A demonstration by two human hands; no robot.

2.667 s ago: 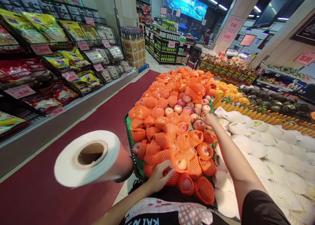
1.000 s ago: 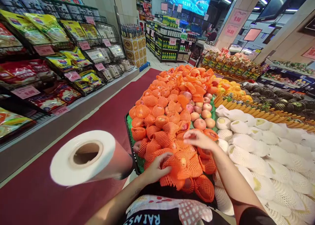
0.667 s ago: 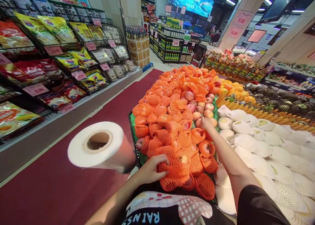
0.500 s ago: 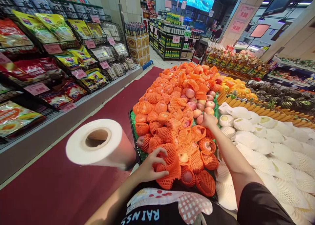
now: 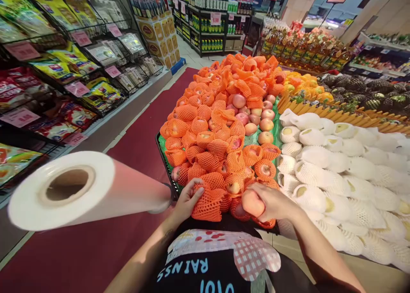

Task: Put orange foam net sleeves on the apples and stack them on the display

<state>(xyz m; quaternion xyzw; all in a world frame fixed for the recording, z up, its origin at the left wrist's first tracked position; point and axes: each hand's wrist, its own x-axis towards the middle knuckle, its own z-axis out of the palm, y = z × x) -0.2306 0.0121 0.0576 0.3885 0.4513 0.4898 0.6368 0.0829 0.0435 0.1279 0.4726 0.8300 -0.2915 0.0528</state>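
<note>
My left hand [image 5: 189, 200] pinches the edge of an orange foam fruit net [image 5: 209, 203] at the near end of the display. The net looks slack and hangs open toward me. In my right hand [image 5: 272, 200] is a bare, pale red apple [image 5: 253, 203], gripped from its right side just to the right of the net. Beyond both hands spreads a heap of apples in orange nets [image 5: 209, 147]. Several bare apples [image 5: 266, 124] lie at the right of the heap on green matting [image 5: 273, 145].
A large roll of clear plastic bags [image 5: 134, 186] juts up at the left of the display. White-netted fruit [image 5: 320, 169] lies in rows to the right. Shelves of packets [image 5: 73, 62] line the left, beyond a red floor mat [image 5: 141, 135].
My right hand has come back from the far bare apples with an apple in it. My left hand has shifted left and now grips the net's edge. The view has tipped downward.
</note>
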